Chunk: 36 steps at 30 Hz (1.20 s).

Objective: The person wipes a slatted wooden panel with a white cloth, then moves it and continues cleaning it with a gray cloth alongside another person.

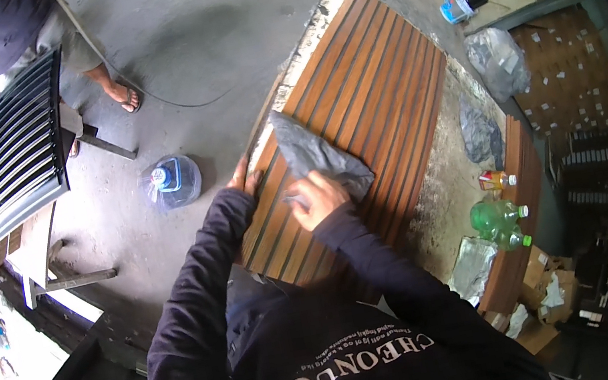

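A slatted wooden panel, reddish brown with dark grooves between its strips, lies at a slant in front of me on a pale, worn work surface. My right hand is closed on a crumpled grey cloth, which spreads over the slats ahead of my fingers. At the panel's left edge, my left hand grips the side, with the thumb on top and part of the fingers hidden. Both dark sleeves reach in from below.
On the right stand green plastic bottles, a small amber bottle and plastic bags. A large clear water jug sits on the floor at left. Beyond it, another person stands by a black ribbed panel on a stand.
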{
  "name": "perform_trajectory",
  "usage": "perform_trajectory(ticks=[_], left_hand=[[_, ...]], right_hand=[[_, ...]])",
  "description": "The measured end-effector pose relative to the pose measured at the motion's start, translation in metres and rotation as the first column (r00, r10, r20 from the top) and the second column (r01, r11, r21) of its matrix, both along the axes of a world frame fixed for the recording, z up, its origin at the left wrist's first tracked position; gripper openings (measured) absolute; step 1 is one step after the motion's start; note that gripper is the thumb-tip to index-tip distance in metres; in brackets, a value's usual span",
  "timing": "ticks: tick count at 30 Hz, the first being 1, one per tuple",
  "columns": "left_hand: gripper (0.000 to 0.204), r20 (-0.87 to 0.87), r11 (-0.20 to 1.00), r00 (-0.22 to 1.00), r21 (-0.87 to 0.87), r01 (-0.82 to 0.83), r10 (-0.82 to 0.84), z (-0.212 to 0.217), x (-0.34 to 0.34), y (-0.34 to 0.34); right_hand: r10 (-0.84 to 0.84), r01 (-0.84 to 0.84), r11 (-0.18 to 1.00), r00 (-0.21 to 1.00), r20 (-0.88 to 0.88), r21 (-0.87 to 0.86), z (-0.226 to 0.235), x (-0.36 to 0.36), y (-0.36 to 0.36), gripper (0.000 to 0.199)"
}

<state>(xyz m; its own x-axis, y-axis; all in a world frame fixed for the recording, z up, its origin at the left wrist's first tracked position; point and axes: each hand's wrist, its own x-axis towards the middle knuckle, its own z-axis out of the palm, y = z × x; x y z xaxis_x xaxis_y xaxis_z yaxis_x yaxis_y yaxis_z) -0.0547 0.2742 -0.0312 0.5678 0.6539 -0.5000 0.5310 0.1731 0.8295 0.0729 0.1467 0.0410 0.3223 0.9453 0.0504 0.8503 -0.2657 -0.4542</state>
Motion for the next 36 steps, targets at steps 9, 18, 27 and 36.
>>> perform_trajectory(ticks=[9,18,27,36], left_hand=[[0.034,0.239,0.92,0.969,0.364,-0.146,0.059,-0.054,-0.077,-0.054],[0.038,0.367,0.983,0.93,0.157,-0.097,0.034,-0.121,-0.071,-0.053],[0.042,0.463,0.983,0.886,-0.148,0.106,-0.026,-0.093,-0.077,-0.027],[0.05,0.328,0.94,0.901,-0.093,0.329,-0.283,-0.11,-0.06,-0.013]], right_hand=[[-0.121,0.12,0.99,0.993,-0.012,-0.069,-0.007,-0.043,-0.009,0.016],[-0.214,0.214,0.977,0.973,0.086,0.013,-0.007,-0.028,0.03,0.014],[0.022,-0.02,0.998,0.999,0.027,-0.064,-0.003,-0.116,0.002,0.013],[-0.184,0.187,0.98,0.982,0.035,-0.073,-0.008,-0.068,0.022,0.015]])
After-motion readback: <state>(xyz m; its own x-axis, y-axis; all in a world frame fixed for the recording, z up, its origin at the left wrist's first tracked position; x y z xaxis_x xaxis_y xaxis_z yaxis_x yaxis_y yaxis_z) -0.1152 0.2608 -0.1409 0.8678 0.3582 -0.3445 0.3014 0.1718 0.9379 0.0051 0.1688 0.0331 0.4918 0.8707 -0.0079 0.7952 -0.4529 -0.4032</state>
